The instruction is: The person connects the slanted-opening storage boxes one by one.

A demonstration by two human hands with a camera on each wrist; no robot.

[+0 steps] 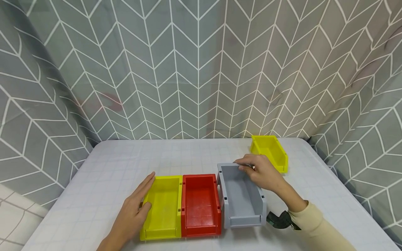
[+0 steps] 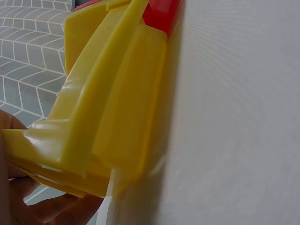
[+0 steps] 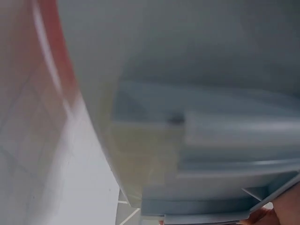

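Observation:
A yellow storage bin [image 1: 161, 209] and a red bin [image 1: 201, 205] stand side by side on the table. Along the yellow bin's left wall lies my left hand [image 1: 130, 212], fingers fairly straight and thumb at the rim; the left wrist view shows this yellow bin [image 2: 112, 93] close up. My right hand [image 1: 262, 170] pinches the back rim of a grey bin [image 1: 240, 195], thumb inside. The grey bin stands a little askew beside the red one and seems slightly raised. In the right wrist view the grey bin [image 3: 211, 103] is blurred and fills most of the picture.
Another yellow bin [image 1: 271, 153] sits at the table's back right, beyond my right hand. A dark object [image 1: 281, 219] shows by the right wrist. Behind the white table [image 1: 110, 174] hangs a grey curtain [image 1: 198, 69] with white lines.

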